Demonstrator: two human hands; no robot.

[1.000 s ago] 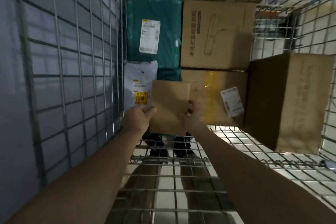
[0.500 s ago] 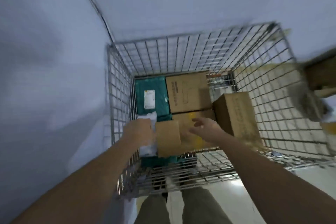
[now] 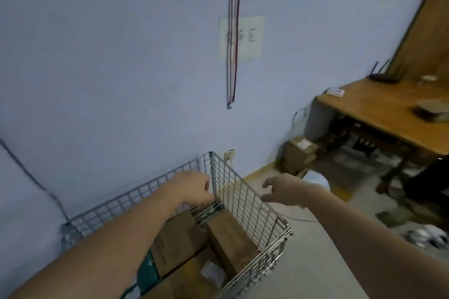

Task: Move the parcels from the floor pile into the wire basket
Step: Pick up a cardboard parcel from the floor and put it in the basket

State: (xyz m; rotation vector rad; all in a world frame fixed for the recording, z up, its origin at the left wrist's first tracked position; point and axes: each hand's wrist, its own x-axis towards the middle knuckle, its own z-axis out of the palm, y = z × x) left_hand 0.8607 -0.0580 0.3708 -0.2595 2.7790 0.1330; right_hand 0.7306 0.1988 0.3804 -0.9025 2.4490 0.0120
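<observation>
Both hands empty. Left hand [image 3: 194, 188] loosely curled above wire basket [image 3: 245, 198] far corner; right hand [image 3: 283, 190] relaxed, fingers spread, outside basket rim. Cardboard parcels [image 3: 230, 243] lay packed inside basket. Judged: between loads. Next move needs turn right toward parcel [image 3: 300, 154] on floor beside table [image 3: 379, 111].

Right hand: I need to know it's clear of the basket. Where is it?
In the head view the right hand hangs empty just outside the wire basket, right of its side wall, above the floor.
</observation>
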